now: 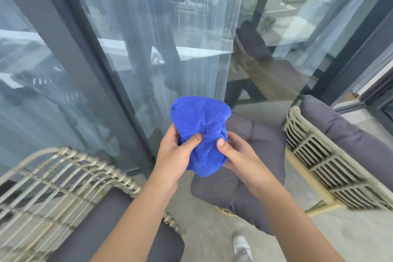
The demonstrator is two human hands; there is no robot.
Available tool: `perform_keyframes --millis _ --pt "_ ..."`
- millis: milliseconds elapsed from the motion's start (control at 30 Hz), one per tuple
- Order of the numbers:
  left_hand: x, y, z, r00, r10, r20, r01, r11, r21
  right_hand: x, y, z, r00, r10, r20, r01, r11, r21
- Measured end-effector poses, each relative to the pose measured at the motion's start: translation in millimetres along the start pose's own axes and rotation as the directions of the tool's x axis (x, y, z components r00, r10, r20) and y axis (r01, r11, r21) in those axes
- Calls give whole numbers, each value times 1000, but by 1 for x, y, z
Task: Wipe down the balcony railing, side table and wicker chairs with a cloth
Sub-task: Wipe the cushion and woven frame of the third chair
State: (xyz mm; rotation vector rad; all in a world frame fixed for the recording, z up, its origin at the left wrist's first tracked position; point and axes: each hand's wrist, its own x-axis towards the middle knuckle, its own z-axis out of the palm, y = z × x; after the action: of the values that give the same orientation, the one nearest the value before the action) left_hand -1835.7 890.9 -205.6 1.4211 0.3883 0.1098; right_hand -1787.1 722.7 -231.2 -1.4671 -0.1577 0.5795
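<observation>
A bunched blue cloth (pixel 200 125) is held up in the middle of the view, in front of a glass door. My left hand (pixel 176 153) grips its left side with the thumb pressed into the fabric. My right hand (pixel 236 155) grips its right side, thumb on top and fingers underneath. One wicker chair (pixel 63 178) with a grey cushion stands at the lower left. A second wicker chair (pixel 319 155) with grey cushions stands at the right, partly behind my right arm.
A sliding glass door with a dark frame (pixel 70 53) and a sheer curtain (pixel 191 27) behind it fills the background. The floor (pixel 204 229) is grey tile, and a white shoe (pixel 242 247) shows at the bottom edge.
</observation>
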Motion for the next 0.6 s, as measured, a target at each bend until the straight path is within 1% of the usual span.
perform_keyframes --millis 100,167,233,300,367,467,533,600 --pt "10 -15 43 997 -34 -74 35 999 2 11 8 -48 996 17 84 -19 999 27" --pt "15 -29 72 990 -75 -117 73 997 -18 20 19 -85 993 60 97 -67 995 68" --pt "22 -47 102 978 -124 -170 121 992 -32 32 43 -130 986 152 67 -158 984 80" --pt "27 -61 125 961 -171 -217 163 985 -55 47 79 -173 966 256 -39 -254 966 44" --pt "34 -74 142 945 -214 -248 201 977 -78 62 123 -214 923 351 -158 -352 936 21" --pt "47 -90 164 918 -264 -297 244 964 -101 78 188 -264 827 490 -275 -501 865 35" --pt "56 -100 177 901 -292 -321 266 956 -121 85 222 -292 751 569 -335 -585 809 62" --pt "61 -108 188 890 -311 -334 283 950 -133 87 246 -312 692 621 -368 -633 767 103"
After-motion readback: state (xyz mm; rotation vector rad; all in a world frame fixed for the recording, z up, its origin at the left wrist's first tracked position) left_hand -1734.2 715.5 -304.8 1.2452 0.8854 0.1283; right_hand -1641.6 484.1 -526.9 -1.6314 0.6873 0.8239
